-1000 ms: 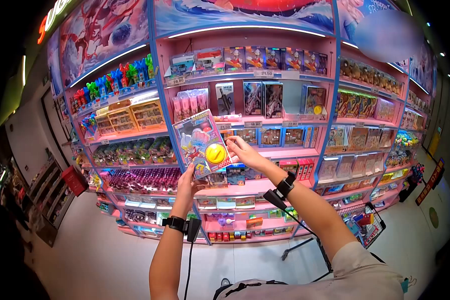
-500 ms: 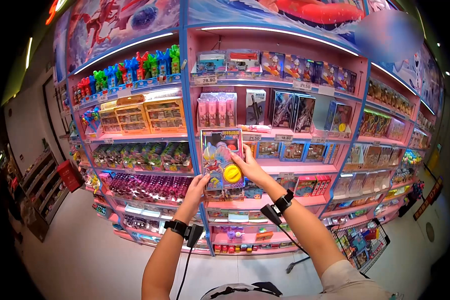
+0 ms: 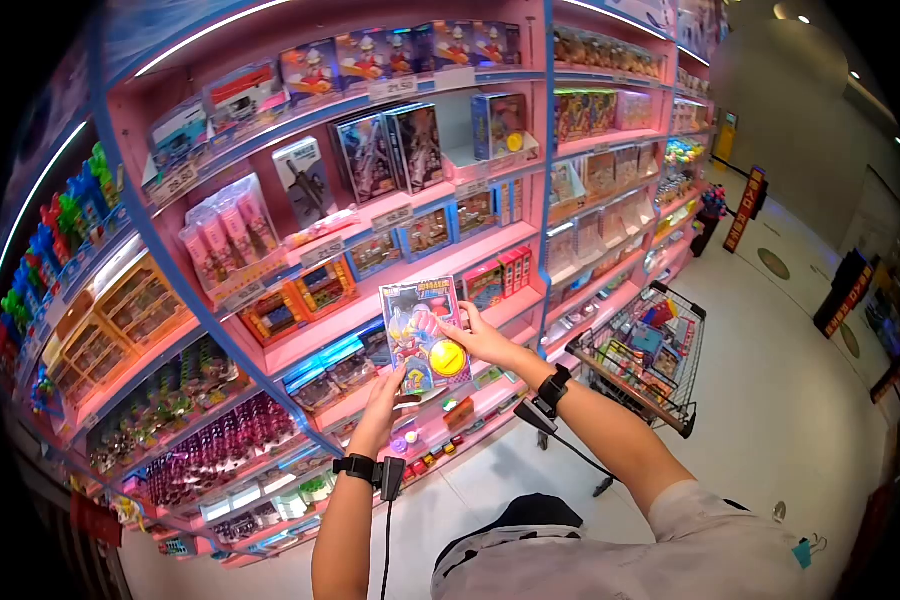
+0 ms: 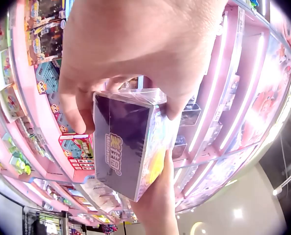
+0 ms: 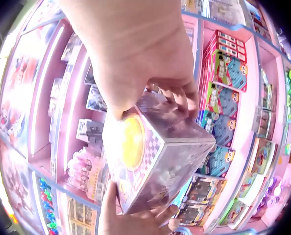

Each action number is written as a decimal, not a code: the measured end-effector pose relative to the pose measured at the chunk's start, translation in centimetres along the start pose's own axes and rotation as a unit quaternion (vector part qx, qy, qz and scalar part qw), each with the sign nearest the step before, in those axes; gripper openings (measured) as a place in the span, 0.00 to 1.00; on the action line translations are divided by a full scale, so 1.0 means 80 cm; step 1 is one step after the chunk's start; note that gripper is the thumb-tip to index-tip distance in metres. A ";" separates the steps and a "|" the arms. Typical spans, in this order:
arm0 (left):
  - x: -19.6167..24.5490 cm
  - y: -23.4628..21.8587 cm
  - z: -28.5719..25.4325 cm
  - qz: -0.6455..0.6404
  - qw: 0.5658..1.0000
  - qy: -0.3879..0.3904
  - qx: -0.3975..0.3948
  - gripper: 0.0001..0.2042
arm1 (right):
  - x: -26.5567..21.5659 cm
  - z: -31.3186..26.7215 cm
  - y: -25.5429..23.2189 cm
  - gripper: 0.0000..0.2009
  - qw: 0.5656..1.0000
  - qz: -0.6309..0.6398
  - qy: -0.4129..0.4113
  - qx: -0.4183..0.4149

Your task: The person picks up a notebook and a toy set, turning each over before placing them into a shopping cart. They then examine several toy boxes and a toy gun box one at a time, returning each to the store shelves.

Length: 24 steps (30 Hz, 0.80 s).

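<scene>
A boxed toy [image 3: 415,318] with a colourful cartoon front and a round yellow piece is held up before the shelves. My left hand [image 3: 378,408] grips its lower left corner, and my right hand [image 3: 485,340] holds its right edge with the thumb over the front. In the left wrist view, the box's dark purple side [image 4: 118,147] carries white lettering, and clear plastic wrap shows at its near end. The right wrist view shows the glossy box [image 5: 172,164] between both hands, the right thumb beside the yellow disc [image 5: 133,142] and fingers around the far side.
Pink shelves [image 3: 490,225] packed with boxed toys stand in front, with price tags along their edges. A wire shopping cart [image 3: 685,350] holding several packages is at the right. Dark signs with orange lettering [image 3: 745,210] stand farther along the aisle.
The head view has turned right, bringing the whole cart and more of the aisle into sight. The box went from tilted to nearly upright, and the right hand's thumb moved onto its front.
</scene>
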<state>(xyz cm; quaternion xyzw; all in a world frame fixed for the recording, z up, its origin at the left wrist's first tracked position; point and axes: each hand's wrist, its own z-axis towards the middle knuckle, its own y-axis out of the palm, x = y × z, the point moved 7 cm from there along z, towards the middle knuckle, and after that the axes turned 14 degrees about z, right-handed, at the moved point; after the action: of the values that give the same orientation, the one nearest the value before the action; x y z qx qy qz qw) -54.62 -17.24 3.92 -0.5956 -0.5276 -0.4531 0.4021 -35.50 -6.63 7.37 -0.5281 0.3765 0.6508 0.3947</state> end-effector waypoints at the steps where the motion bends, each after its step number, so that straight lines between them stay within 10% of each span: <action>1: -0.005 0.027 0.020 0.006 0.999 -0.010 -0.039 0.29 | 0.012 -0.006 -0.035 0.38 1.000 0.003 -0.005 0.028; 8: -0.013 0.152 0.100 0.092 0.978 -0.064 -0.178 0.31 | 0.012 -0.058 -0.173 0.32 0.990 0.034 -0.015 0.137; 24: 0.019 0.269 0.276 0.094 0.991 -0.063 -0.072 0.31 | 0.086 0.031 -0.372 0.32 0.989 0.062 0.008 0.135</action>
<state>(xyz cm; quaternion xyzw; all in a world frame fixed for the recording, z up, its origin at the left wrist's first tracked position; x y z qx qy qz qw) -30.63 1.72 -0.51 -0.6972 -0.4595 -0.4120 0.3647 -10.25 8.48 -1.17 -0.4505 0.4960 0.6134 0.4181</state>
